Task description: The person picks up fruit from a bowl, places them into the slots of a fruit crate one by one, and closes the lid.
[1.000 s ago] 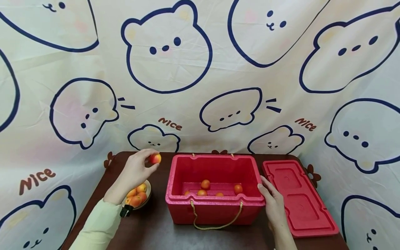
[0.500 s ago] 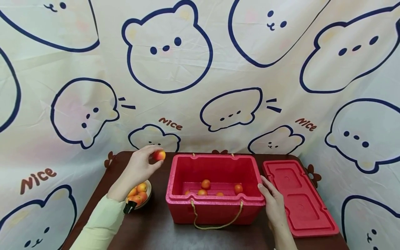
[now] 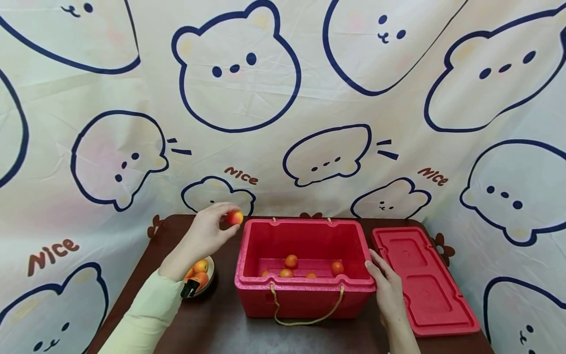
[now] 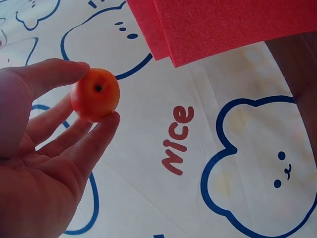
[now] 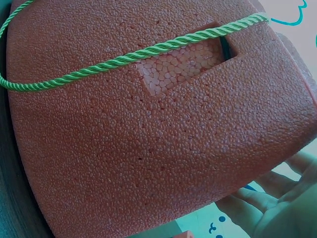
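One fruit (image 4: 95,96) aloft, just left of the box (image 3: 305,301)

Bare tabletop (image 3: 212,329) runs along the front edge and in a narrow strip between the bowl (image 3: 211,271) and the box. The box takes the middle, its back rim close to the tabletop's back edge, where a printed cloth (image 3: 265,157) hangs. Toward the right edge lies the lid (image 3: 426,295), flat, its near corner reaching that edge. The bowl sits toward the left edge, partly hidden by the left arm.

Red and oblong, the box is uncovered, its walls pebbled like foam, a twisted rope (image 5: 148,51) looped across the front. The lid, also red, has two recessed panels. Five round orange fruits show on the box's floor; more, yellow to red, lie in the bowl.

The left grip (image 3: 207,237) pinches the single fruit between thumb and fingertips, near the box's back left corner but apart from it; the fruit is smooth, red shading to yellow, with a dark dimple. The right grip (image 3: 389,287) holds the box's right rim, thumb on top, fingers along the outer wall.
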